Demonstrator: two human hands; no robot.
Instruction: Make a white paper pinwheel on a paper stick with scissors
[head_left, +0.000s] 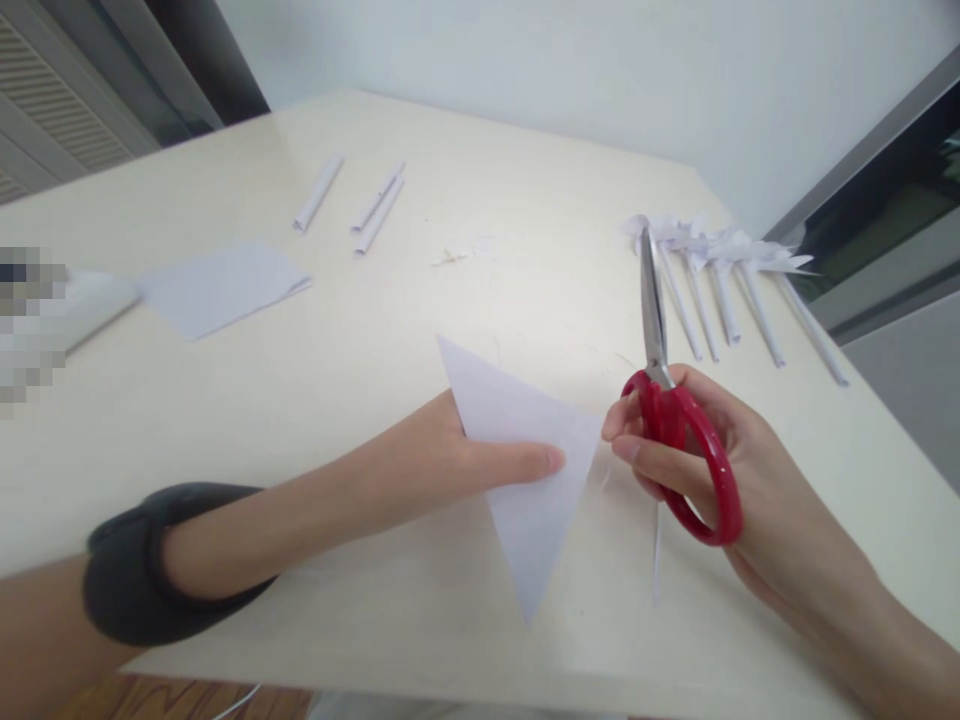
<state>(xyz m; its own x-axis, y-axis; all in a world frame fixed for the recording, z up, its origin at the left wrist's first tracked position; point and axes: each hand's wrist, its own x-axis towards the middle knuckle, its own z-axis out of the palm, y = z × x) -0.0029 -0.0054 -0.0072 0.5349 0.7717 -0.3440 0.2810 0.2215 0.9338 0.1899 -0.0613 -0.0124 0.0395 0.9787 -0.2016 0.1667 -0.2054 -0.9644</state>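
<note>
My left hand (pixel 480 462) pinches a folded white paper triangle (pixel 525 470) above the cream table (pixel 465 290), thumb on top, one point aimed down towards me. My right hand (pixel 720 470) grips red-handled scissors (pixel 667 400) just right of the triangle. The blades are closed and point away from me. A thin paper sliver (pixel 657 550) hangs below the right hand. A dark band (pixel 142 560) wraps my left forearm.
Several rolled paper sticks with fringed tops (pixel 720 290) lie at the far right. Three plain paper rolls (pixel 360 200) rest at the far middle. A folded white sheet (pixel 221 285) lies left, small scraps (pixel 454 255) at centre. The table's near edge runs below my arms.
</note>
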